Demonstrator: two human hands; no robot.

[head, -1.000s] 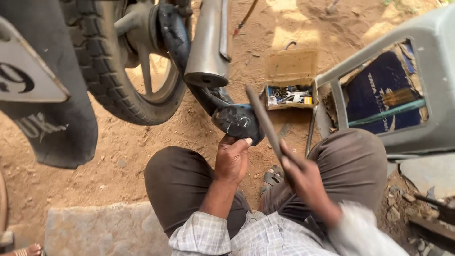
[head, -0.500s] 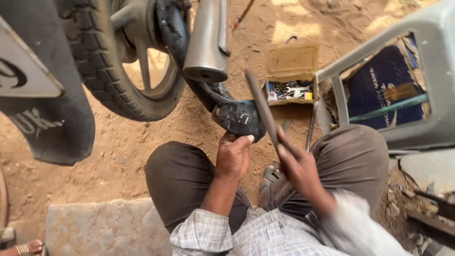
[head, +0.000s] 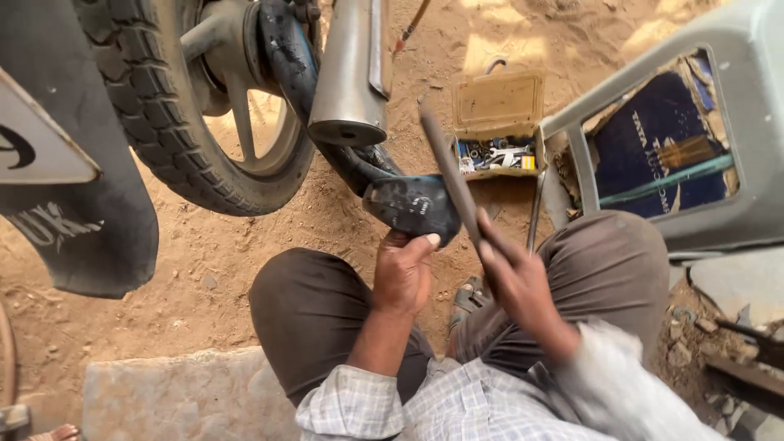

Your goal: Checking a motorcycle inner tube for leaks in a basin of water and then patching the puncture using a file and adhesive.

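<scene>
- At 1 o'clock from the hands, an open tan cardboard box (head: 499, 122) sits on the sandy ground, its flap raised at the back and small metal parts and a yellow bit lying inside.
- At 3 o'clock, a grey plastic chair (head: 739, 98) frames a dark blue printed sheet (head: 653, 143) seen through the gap in its seat, with a teal strip across it.
- At 9 o'clock, a white plate with black marking (head: 37, 143) is fixed on a black mudguard (head: 90, 220), which carries faint pale lettering lower down.
- The black inner tube (head: 412, 204) hangs down past the motorcycle tyre (head: 155, 122) and the grey exhaust pipe (head: 347, 73); its lower fold is dusty, scuffed and faintly marked, lying near the picture's centre just above the knees.
- The left hand (head: 402, 273) is closed on the tube's lower fold, thumb pressed on top of the rubber.
- The right hand (head: 514, 273) is wrapped around the end of a long flat file (head: 449, 175), which slants toward 11 o'clock with its side against the tube's right edge.
- A thin metal rod (head: 535, 211) stands just right of the file.
</scene>
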